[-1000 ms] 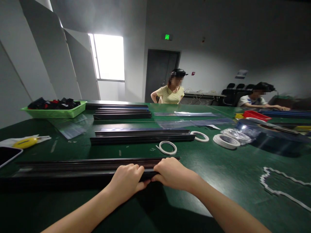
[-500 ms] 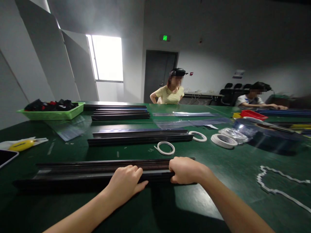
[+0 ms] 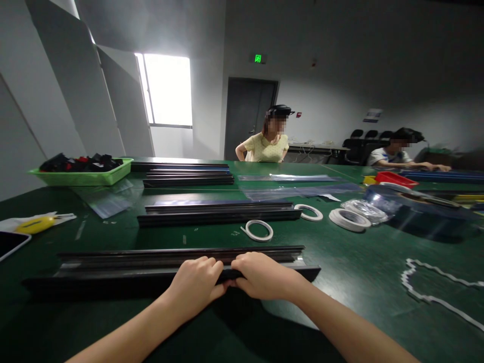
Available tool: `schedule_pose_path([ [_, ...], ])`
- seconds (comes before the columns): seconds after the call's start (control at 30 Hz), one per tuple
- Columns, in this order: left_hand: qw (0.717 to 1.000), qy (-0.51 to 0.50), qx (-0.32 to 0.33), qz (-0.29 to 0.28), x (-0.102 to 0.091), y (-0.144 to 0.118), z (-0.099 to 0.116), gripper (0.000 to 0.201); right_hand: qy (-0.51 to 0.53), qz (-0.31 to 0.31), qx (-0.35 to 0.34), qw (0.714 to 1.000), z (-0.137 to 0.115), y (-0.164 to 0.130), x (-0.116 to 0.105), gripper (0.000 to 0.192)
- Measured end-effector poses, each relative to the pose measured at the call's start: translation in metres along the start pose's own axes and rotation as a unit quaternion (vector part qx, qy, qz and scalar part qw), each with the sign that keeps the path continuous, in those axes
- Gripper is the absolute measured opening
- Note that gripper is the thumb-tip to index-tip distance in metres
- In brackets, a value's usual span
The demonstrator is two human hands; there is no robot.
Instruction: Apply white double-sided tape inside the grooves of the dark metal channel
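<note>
A long black rail [image 3: 113,269] lies across the green table [image 3: 363,272] right in front of me, its right end near the middle of the view. My left hand [image 3: 196,287] rests on the rail's near edge with fingers curled over it. My right hand [image 3: 262,275] sits beside it, touching it, fingers also curled over the rail's near edge. A small white tape ring [image 3: 258,230] lies just beyond the rail.
More black rails [image 3: 219,213] lie further back, with others [image 3: 188,177] behind them. White tape rolls [image 3: 349,219], a clear film roll [image 3: 412,209], a green tray [image 3: 81,174] of black parts, a yellow tool [image 3: 36,225] and a white strip [image 3: 434,297] sit around. Two people sit at the far side.
My right hand slid back left along the rail from half a second ago and now sits against my left hand. The rail lies further right than a second ago.
</note>
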State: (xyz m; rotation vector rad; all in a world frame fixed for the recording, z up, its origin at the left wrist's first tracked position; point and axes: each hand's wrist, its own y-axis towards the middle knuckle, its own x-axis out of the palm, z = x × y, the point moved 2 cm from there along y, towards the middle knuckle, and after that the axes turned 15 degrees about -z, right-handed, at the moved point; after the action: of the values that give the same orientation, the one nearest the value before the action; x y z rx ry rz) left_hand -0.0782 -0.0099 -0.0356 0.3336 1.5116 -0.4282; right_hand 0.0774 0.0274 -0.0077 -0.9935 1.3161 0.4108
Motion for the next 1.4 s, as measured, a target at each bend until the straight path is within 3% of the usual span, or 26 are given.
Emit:
schedule_pose_path([
  [0.27, 1.0, 0.0, -0.007, -0.002, 0.001, -0.001, 0.0, 0.021, 0.028, -0.033, 0.041, 0.998, 0.006, -0.005, -0.001, 0.027],
  [0.53, 1.0, 0.004, -0.009, 0.002, -0.002, -0.002, 0.002, 0.03, 0.044, -0.132, 0.146, 0.979, 0.021, -0.028, -0.019, 0.027],
  [0.67, 1.0, 0.0, -0.01, 0.003, -0.001, -0.002, 0.002, 0.029, 0.038, -0.153, 0.155, 0.975, 0.03, -0.035, -0.024, 0.027],
  [0.87, 1.0, -0.002, -0.005, -0.003, 0.001, -0.002, 0.001, 0.03, 0.032, -0.121, 0.088, 0.988, 0.025, -0.025, -0.017, 0.023],
  [1.07, 1.0, -0.011, -0.006, -0.01, -0.001, -0.001, 0.001, 0.021, 0.037, 0.001, -0.013, 0.999, 0.001, 0.0, 0.001, 0.021],
  [1.4, 1.0, -0.011, -0.012, -0.018, -0.001, -0.001, 0.001, 0.018, 0.029, -0.007, 0.008, 1.0, -0.003, 0.0, 0.002, 0.019],
])
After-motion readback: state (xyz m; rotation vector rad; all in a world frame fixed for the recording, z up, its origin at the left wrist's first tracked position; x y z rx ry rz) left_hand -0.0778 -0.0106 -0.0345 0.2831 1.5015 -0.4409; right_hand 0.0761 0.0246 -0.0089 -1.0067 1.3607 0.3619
